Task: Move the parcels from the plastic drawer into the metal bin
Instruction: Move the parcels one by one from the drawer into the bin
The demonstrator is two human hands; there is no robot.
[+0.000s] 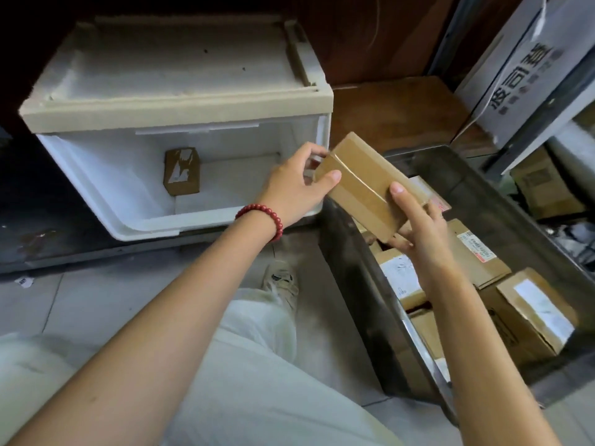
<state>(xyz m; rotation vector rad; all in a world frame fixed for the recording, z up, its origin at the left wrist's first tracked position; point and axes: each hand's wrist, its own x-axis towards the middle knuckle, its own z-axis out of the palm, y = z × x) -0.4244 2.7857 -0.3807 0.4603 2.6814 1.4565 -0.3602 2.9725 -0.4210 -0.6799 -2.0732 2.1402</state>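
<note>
A taped brown cardboard parcel (363, 185) hangs in the air between the white plastic drawer (96, 175) and the metal bin (351, 275), above the bin's left rim. My left hand (296, 188), with a red bead bracelet on the wrist, grips its far end. My right hand (418, 230) holds its near end from below, thumb on top. One small brown parcel (182, 171) with a torn label lies at the back of the open drawer. Several labelled parcels (534, 313) lie inside the bin.
The drawer sits in a beige-topped plastic cabinet (180, 104) on the floor. My leg in pale trousers and a shoe (280, 281) lie between drawer and bin. A grey printed box (521, 69) and more boxes (544, 185) stand at the right on shelving.
</note>
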